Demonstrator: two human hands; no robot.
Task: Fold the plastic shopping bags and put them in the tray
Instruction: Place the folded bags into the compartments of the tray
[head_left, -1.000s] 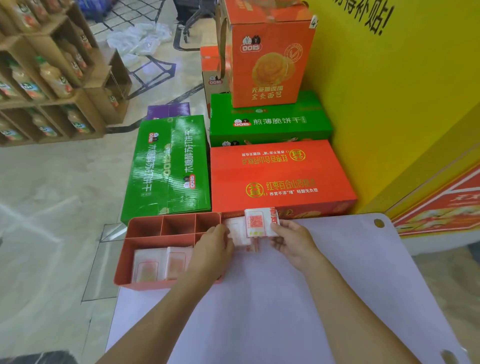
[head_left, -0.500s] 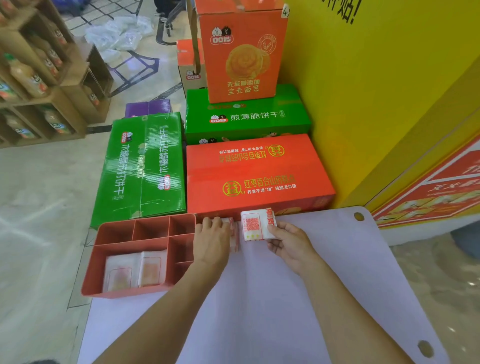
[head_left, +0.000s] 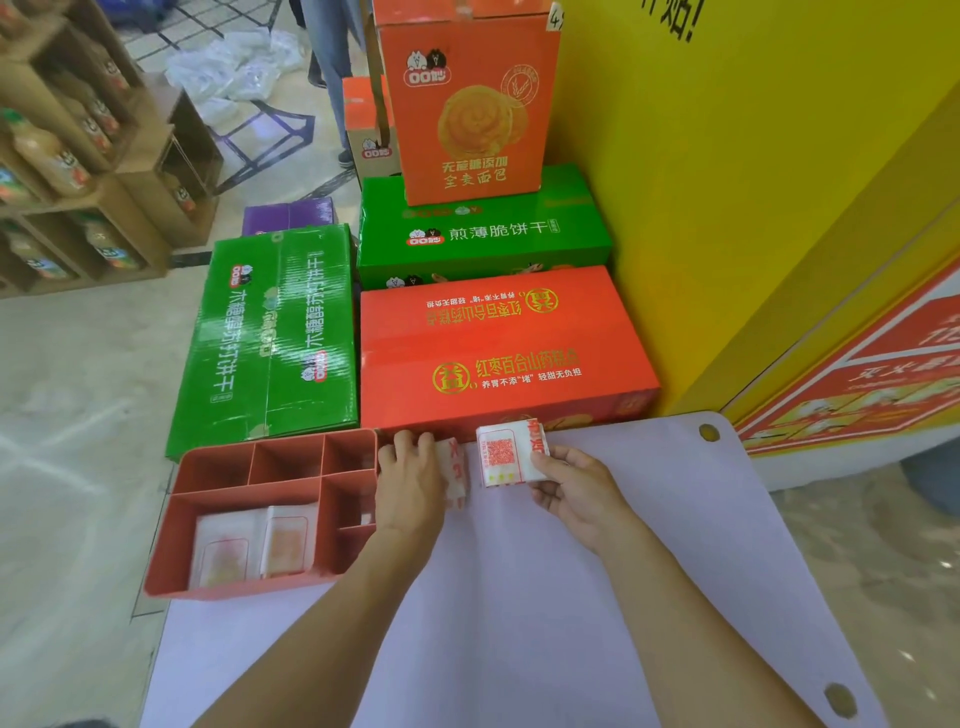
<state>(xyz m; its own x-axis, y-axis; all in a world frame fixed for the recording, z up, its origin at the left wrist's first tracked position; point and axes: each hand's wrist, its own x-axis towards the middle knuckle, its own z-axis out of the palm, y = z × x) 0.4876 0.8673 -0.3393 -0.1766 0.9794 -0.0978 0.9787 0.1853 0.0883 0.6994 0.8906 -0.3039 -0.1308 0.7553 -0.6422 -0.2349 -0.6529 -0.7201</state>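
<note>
The top of the table (head_left: 519, 597) is seen as smooth and matt, in pale lilac. At its far left corner, the tray (head_left: 244, 584) is made of matt red-brown plastic. The folded bag (head_left: 501, 457) at the far edge is made of thin white plastic film, printed in red, slightly shiny. Glossy printed cardboard is used for the cartons (head_left: 498, 343) beyond. The floor (head_left: 78, 415) is polished.

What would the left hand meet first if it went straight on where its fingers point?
Probably the red carton standing just past the far edge of the table; the left hand points straight at it, though depth is unclear.
</note>
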